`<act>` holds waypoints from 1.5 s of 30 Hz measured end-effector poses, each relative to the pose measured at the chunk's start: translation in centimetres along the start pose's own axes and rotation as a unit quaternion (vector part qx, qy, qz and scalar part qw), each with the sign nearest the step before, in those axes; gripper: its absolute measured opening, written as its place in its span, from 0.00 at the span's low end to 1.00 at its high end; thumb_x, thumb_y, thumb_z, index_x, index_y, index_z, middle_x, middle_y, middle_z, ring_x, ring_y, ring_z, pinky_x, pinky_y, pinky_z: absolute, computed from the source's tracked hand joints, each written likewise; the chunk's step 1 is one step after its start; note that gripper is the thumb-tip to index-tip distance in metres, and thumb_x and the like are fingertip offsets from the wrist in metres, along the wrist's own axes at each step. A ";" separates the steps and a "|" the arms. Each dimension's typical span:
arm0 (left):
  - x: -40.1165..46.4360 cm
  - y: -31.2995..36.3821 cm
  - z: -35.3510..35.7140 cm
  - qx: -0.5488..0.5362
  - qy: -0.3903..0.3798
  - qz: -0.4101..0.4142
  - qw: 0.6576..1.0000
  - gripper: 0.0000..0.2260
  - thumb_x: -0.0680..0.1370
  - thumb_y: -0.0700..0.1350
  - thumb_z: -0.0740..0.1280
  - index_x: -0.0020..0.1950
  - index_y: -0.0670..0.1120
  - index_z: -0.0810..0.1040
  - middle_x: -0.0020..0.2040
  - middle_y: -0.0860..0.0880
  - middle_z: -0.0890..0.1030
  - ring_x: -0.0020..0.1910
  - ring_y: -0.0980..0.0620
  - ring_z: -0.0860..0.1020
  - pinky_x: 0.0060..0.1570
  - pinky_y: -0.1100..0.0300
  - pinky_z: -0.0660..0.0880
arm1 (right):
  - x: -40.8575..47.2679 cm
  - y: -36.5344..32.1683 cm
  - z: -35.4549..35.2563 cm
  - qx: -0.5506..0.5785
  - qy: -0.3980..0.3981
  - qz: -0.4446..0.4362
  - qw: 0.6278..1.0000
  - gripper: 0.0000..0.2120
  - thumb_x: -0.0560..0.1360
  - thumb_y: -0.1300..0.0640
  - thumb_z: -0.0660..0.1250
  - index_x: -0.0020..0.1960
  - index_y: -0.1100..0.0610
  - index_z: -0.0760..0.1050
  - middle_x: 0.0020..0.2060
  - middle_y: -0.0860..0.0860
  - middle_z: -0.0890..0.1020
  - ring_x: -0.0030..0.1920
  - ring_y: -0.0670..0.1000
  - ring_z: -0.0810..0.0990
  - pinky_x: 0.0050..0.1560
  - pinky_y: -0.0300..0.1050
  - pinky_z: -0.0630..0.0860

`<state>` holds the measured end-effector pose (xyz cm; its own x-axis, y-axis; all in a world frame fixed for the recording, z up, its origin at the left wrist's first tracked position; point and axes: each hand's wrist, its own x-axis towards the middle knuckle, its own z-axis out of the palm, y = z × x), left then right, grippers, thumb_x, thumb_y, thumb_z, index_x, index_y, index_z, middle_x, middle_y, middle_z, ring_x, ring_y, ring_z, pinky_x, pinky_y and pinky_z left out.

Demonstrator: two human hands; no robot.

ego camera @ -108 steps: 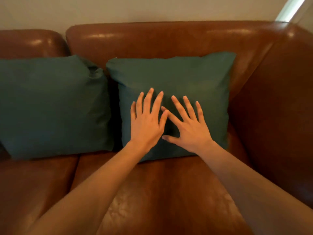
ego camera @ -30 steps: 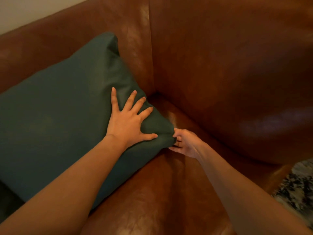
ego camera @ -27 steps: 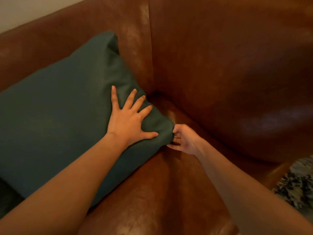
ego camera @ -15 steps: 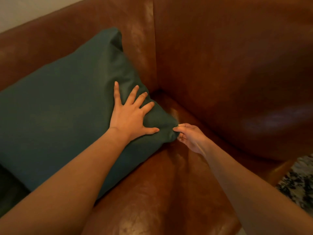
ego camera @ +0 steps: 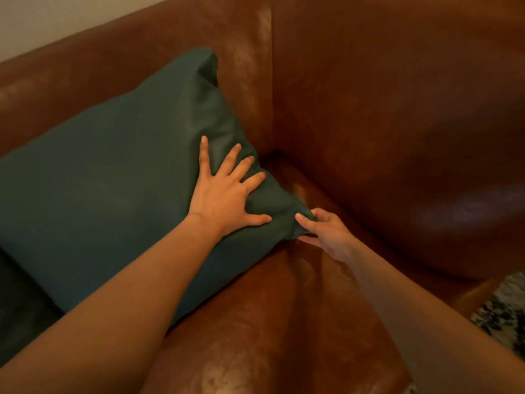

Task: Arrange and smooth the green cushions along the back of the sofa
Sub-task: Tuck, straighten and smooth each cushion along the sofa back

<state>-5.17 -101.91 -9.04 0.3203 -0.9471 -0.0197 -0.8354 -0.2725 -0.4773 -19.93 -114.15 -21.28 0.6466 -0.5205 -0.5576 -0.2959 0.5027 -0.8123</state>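
the brown leather sofa (ego camera: 369, 109) holds my dark green cushion (ego camera: 113, 180) in its corner, leaning against the backrest with its right edge close to the armrest. the fabric looks mostly smooth, bunching into folds only at the lower right corner. my left hand (ego camera: 224, 194) lies flat on the cushion near that corner, fingers spread and straight, pressing the cloth. my right hand (ego camera: 326, 231) pinches the cushion's corner tip between thumb and curled fingers, just above the seat. a patterned rug (ego camera: 502, 314) shows at the lower right.
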 end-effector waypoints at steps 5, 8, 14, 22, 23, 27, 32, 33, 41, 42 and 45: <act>-0.2 -1.0 0.3 -0.011 0.005 0.006 1.000 0.38 0.69 0.75 0.50 0.75 0.59 0.55 0.77 0.50 0.56 0.77 0.46 0.45 0.63 0.29 0.29 | 0.4 0.2 0.3 -0.016 0.012 -0.021 1.000 0.11 0.75 0.59 0.68 0.38 0.57 0.68 0.41 0.53 0.81 0.41 0.49 0.82 0.39 0.40 0.81; 0.1 -0.8 0.5 -0.010 -0.007 0.012 1.000 0.39 0.69 0.75 0.51 0.75 0.59 0.55 0.77 0.50 0.56 0.77 0.46 0.44 0.61 0.30 0.27 | 0.5 0.1 -0.7 -0.018 -0.004 -0.021 1.000 0.02 0.75 0.62 0.67 0.44 0.60 0.75 0.46 0.54 0.81 0.46 0.50 0.82 0.42 0.37 0.81; 0.8 0.7 0.3 -0.002 -0.022 0.002 1.000 0.41 0.68 0.76 0.50 0.76 0.57 0.53 0.78 0.48 0.53 0.77 0.45 0.42 0.60 0.28 0.27 | 1.6 0.3 0.6 -0.208 0.101 -0.065 0.971 0.09 0.76 0.64 0.63 0.52 0.56 0.78 0.52 0.57 0.81 0.55 0.56 0.79 0.58 0.52 0.77; 0.1 -0.4 -0.5 -0.004 0.030 -0.037 0.999 0.42 0.68 0.76 0.43 0.77 0.55 0.49 0.79 0.50 0.47 0.77 0.42 0.40 0.63 0.28 0.31 | 0.1 -3.0 6.4 -0.290 0.060 -0.281 0.913 0.23 0.80 0.43 0.52 0.74 0.45 0.60 0.71 0.50 0.68 0.72 0.49 0.63 0.71 0.45 0.58; -0.3 -1.1 -0.5 -0.001 0.039 -0.049 0.998 0.41 0.68 0.76 0.42 0.77 0.56 0.51 0.79 0.50 0.47 0.77 0.43 0.41 0.64 0.29 0.33 | 0.2 -2.8 6.4 -0.301 0.052 -0.261 0.916 0.23 0.80 0.42 0.51 0.74 0.44 0.59 0.71 0.49 0.68 0.72 0.49 0.63 0.70 0.43 0.57; -2.5 -3.7 0.2 -0.039 0.081 -0.120 0.989 0.37 0.70 0.74 0.45 0.76 0.57 0.55 0.78 0.51 0.53 0.77 0.44 0.47 0.66 0.29 0.39 | 0.6 -2.8 5.0 -0.424 0.029 -0.110 0.898 0.27 0.78 0.35 0.43 0.75 0.41 0.55 0.74 0.48 0.62 0.74 0.54 0.58 0.71 0.59 0.54; -4.2 -5.5 0.0 -0.095 0.096 -0.194 0.972 0.35 0.71 0.72 0.46 0.76 0.59 0.55 0.78 0.53 0.53 0.77 0.42 0.48 0.67 0.29 0.42 | -0.7 -5.1 6.5 -0.389 0.059 -0.177 0.902 0.32 0.75 0.32 0.46 0.75 0.44 0.55 0.75 0.49 0.60 0.74 0.55 0.56 0.73 0.56 0.54; -4.6 -6.2 -0.1 -0.106 0.096 -0.215 0.966 0.35 0.71 0.73 0.46 0.76 0.60 0.54 0.78 0.53 0.53 0.77 0.42 0.48 0.67 0.29 0.42 | -1.0 -6.1 7.4 -0.370 0.049 -0.205 0.905 0.34 0.73 0.31 0.48 0.76 0.43 0.54 0.75 0.49 0.59 0.75 0.54 0.55 0.73 0.55 0.53; -11.5 -12.3 1.9 -0.214 0.063 -0.389 0.894 0.39 0.67 0.77 0.45 0.75 0.64 0.43 0.78 0.56 0.45 0.77 0.44 0.40 0.67 0.28 0.40 | -1.8 -10.3 13.1 -0.404 0.053 -0.223 0.885 0.39 0.69 0.27 0.51 0.75 0.38 0.43 0.77 0.50 0.50 0.76 0.56 0.50 0.74 0.61 0.50; -12.1 -12.4 2.1 -0.224 0.062 -0.400 0.886 0.39 0.67 0.77 0.46 0.75 0.64 0.43 0.78 0.57 0.44 0.77 0.44 0.40 0.66 0.28 0.40 | -2.1 -10.3 13.5 -0.434 0.079 -0.244 0.864 0.37 0.72 0.29 0.52 0.76 0.39 0.43 0.77 0.50 0.47 0.77 0.56 0.47 0.74 0.61 0.47; -13.3 -12.1 2.2 -0.246 0.055 -0.413 0.875 0.40 0.66 0.77 0.47 0.75 0.64 0.43 0.78 0.57 0.43 0.76 0.44 0.39 0.67 0.29 0.40 | -3.5 -11.0 15.3 -0.510 0.088 -0.381 0.766 0.34 0.75 0.32 0.49 0.76 0.39 0.40 0.77 0.47 0.41 0.76 0.51 0.37 0.74 0.57 0.37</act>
<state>1.73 -85.67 -4.95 0.8837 -0.3949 0.2514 -0.4384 -0.8864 0.1486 -8.14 -107.26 -7.76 0.8265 -0.5251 0.2030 -0.3339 -0.7475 -0.5742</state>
